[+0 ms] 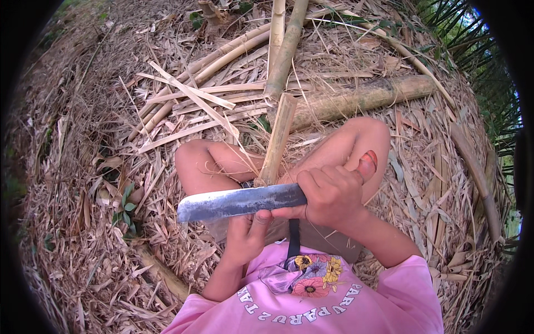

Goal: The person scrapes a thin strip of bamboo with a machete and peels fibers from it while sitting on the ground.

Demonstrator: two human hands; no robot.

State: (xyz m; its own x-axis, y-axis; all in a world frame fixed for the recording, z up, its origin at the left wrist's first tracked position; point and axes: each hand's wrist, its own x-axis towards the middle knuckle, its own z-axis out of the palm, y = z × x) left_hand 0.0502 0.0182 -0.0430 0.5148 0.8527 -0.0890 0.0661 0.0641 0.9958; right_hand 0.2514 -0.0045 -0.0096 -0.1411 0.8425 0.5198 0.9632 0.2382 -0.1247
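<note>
Bamboo stick (276, 139), a pale split length, stands tilted between the seated person's bare knees in the head view, its lower end hidden behind a broad knife blade (242, 202) and its upper end leaning toward the heap of cut bamboo on the ground. The blade lies crosswise, its blunt tip pointing to the person's left, its grey flat face turned up at the camera, and it crosses the stick's lower end. The right hand (329, 196) is clenched tight around the knife's handle, knuckles up, with a red-tipped end of the handle (367, 165) showing past the fist near the right knee. The left hand (246, 236) sits just under the blade, fingers curled upward, and fingertips press against the blade's lower edge; whether it also grips the stick's base cannot be told, since the blade covers that spot.

Beyond the knees, thick bamboo poles (356, 97) lie across the ground (72, 234), one heavy greenish-brown length running toward the right edge and thinner pale ones fanning to the left. Flat bamboo strips (192, 97) lie scattered over them. Dry leaves and husks cover the ground all round. A pink printed shirt (311, 303) fills the lower edge.
</note>
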